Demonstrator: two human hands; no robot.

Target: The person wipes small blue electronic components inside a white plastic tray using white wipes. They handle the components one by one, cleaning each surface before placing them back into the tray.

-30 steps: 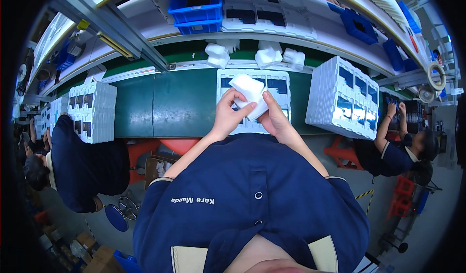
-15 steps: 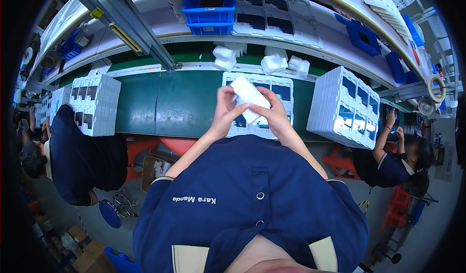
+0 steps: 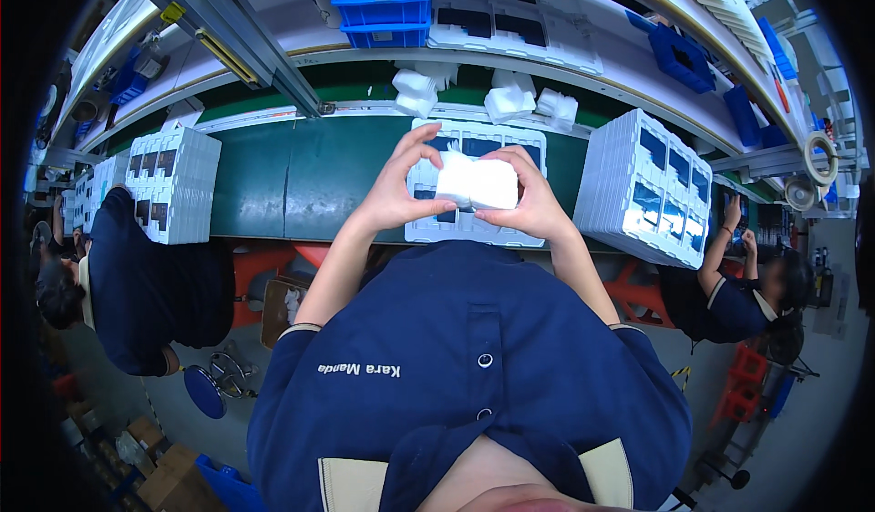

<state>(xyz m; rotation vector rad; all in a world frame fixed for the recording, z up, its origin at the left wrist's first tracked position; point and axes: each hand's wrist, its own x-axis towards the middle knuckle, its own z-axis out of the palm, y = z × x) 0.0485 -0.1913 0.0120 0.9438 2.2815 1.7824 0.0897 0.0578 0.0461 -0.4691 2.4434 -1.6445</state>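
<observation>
Pinching a white block of thin, soft-looking sheets [image 3: 478, 184] between both hands, out in front of the chest, over a white moulded plastic tray [image 3: 416, 233] on the green bench top [image 3: 337, 175]. Left hand [image 3: 401, 184]: thumb at lower left corner, bent finger at upper left edge, another finger raised clear; gap about the block's height. Right hand [image 3: 536, 193]: thumb along lower edge, fingers curled over top and right end, closed on same block.

Progress, judging from layout: mid-step. Done: block in hand, dark flat rectangular panels [image 3: 478, 146] seated in visible cells of tray below. Left: block not yet set down, three white sheet bundles [image 3: 509, 100] lying untouched at back of bench. Can't count the sheets. Can't check the middle cells, hidden by block and hands.

Containers: to the right, tall stack of white plastic trays [image 3: 597, 184], glossy dark panels in top one. To the left, another white tray stack [image 3: 193, 189], small dark pieces in its cells. Up on shelf, two stacked blue plastic bins [image 3: 385, 13], something dark in the upper; contents of lower not visible. Beside those, white shelf tray [image 3: 570, 43] with four dark panels.
</observation>
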